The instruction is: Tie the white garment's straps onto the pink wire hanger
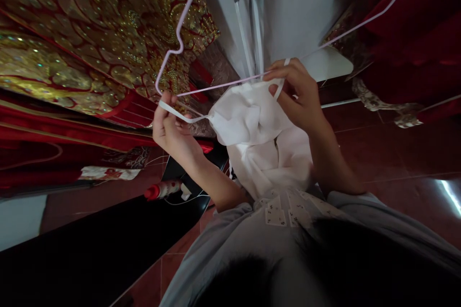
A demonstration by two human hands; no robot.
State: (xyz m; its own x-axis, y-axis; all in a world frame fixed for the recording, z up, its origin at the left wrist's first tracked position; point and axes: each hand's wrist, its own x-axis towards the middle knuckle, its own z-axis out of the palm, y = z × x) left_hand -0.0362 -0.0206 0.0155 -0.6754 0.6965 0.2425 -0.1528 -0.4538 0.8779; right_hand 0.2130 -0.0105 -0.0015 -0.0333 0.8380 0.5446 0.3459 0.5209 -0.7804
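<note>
A pale pink clothes hanger (219,85) spans the space between my hands, its long bar running level. My left hand (175,127) grips it at its lower left corner, and a thin white strap (180,115) loops over those fingers. Farther along the bar, my right hand (297,93) pinches the hanger between thumb and fingers, with another white strap around its fingers. Both straps belong to a white garment (252,117) that hangs in soft folds below the bar, against my front. The left fingertips are partly hidden behind the strap and hanger.
Gold-sequined red garments (144,33) hang close on the left, dark red cloth (414,33) on the right. White uprights (248,33) stand ahead. On a black surface (126,230) at lower left lies a red-capped bottle (162,189). Reddish floor tiles (378,153) show at right.
</note>
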